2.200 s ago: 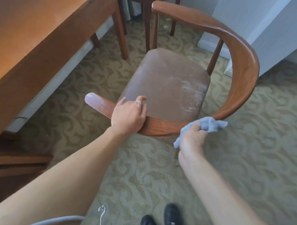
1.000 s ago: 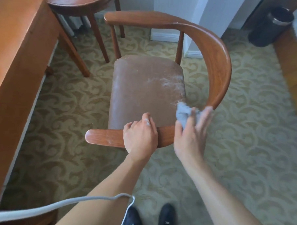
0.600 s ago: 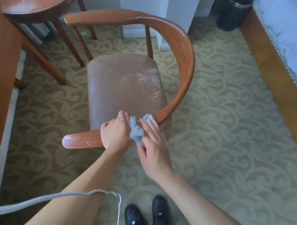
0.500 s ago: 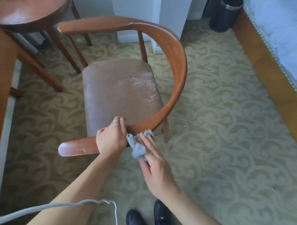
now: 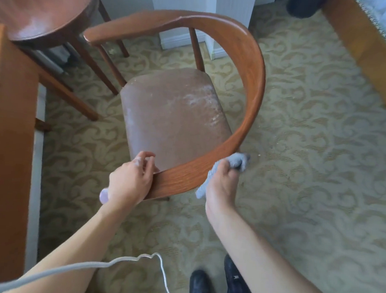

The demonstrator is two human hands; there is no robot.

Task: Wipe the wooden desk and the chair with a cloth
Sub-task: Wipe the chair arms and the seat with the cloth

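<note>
Since half a second ago our right hand (image 5: 222, 183) has carried the crumpled grey-blue cloth (image 5: 235, 162) away from our left hand (image 5: 130, 181) and outward along the curved, glossy brown wooden backrest rail (image 5: 254, 87) of the armchair, so the two hands now sit apart on the near stretch of the rail. Our right fingers are curled round the cloth, bunching it against the outer face of the rail, with a loose corner hanging below the palm. Our left hand holds the rail near its rounded end, palm against the outer side and fingers hooked over the top edge, steadying the chair. We judge the step in hand to be wiping the chair's rail; the next move calls for sliding the cloth on round the bend toward the far side while the left hand keeps the chair from turning. From our right hand the rail's long axis sweeps away from us and arcs leftward over the worn brown padded seat (image 5: 171, 116), whose right part shows whitish smears yet to be wiped. At the left edge stands the orange-brown wooden desk (image 5: 9, 138).
</note>
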